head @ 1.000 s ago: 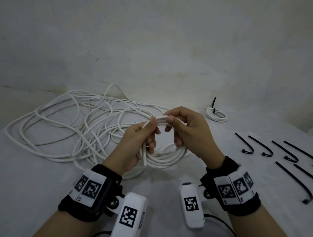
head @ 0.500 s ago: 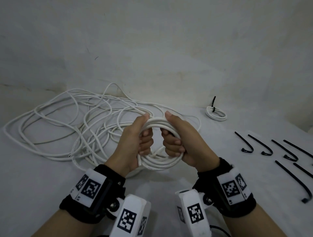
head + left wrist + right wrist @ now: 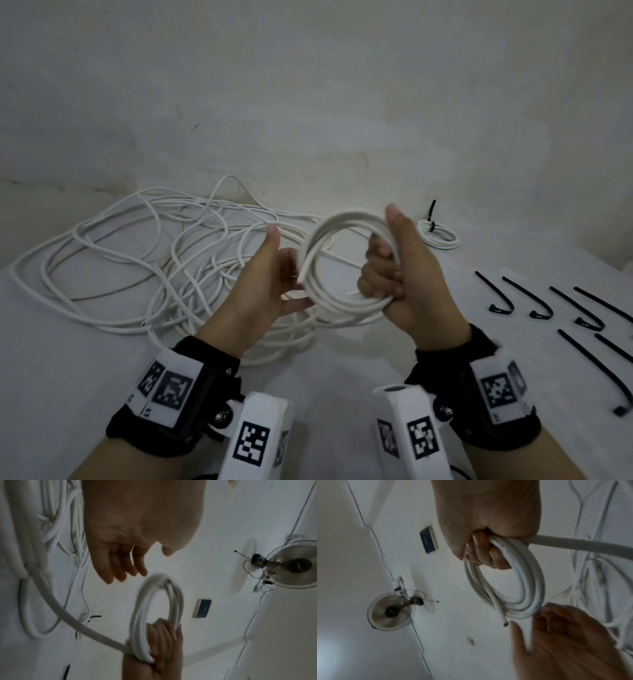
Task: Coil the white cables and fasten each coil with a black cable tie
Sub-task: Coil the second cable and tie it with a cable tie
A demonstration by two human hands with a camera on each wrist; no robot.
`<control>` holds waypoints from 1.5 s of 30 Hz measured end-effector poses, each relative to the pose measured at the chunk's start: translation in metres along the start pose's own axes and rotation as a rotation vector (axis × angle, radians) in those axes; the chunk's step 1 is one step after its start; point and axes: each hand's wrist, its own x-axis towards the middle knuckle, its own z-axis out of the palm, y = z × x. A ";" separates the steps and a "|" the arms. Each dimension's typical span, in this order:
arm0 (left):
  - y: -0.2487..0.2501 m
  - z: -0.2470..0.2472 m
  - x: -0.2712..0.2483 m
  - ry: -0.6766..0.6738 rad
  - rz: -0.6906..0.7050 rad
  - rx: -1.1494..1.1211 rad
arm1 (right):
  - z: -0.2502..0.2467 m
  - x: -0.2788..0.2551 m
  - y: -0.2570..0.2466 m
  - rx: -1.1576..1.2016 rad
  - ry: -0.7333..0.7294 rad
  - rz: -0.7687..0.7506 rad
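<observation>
My right hand (image 3: 394, 270) grips a coil of white cable (image 3: 329, 240), held upright above the table, fingers curled through its ring (image 3: 518, 574). My left hand (image 3: 274, 274) is beside the coil's left edge, fingers straight and relaxed, holding nothing (image 3: 120, 568). A loose cable end (image 3: 504, 623) sticks out of the coil. One strand (image 3: 68, 616) trails from the coil to the tangled pile of white cable (image 3: 137, 257) on the left. A small finished coil with a black tie (image 3: 436, 234) lies at the back right.
Several black cable ties (image 3: 548, 305) lie in rows on the right side of the white table (image 3: 68, 359). A grey wall rises just behind the table. A fan (image 3: 295, 566) shows in the wrist views.
My left hand has let go of the coil and spread open beside it. My right hand has lifted the coil and turned it upright, moving a little right.
</observation>
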 end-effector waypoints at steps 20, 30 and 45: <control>-0.015 0.007 0.002 -0.073 -0.106 -0.238 | -0.001 -0.016 -0.021 0.187 0.189 -0.098; -0.009 0.006 -0.005 -0.039 0.312 0.162 | -0.013 -0.001 -0.006 0.311 0.181 0.025; -0.001 -0.010 -0.001 0.077 0.622 0.161 | -0.015 0.008 0.011 0.183 0.009 0.156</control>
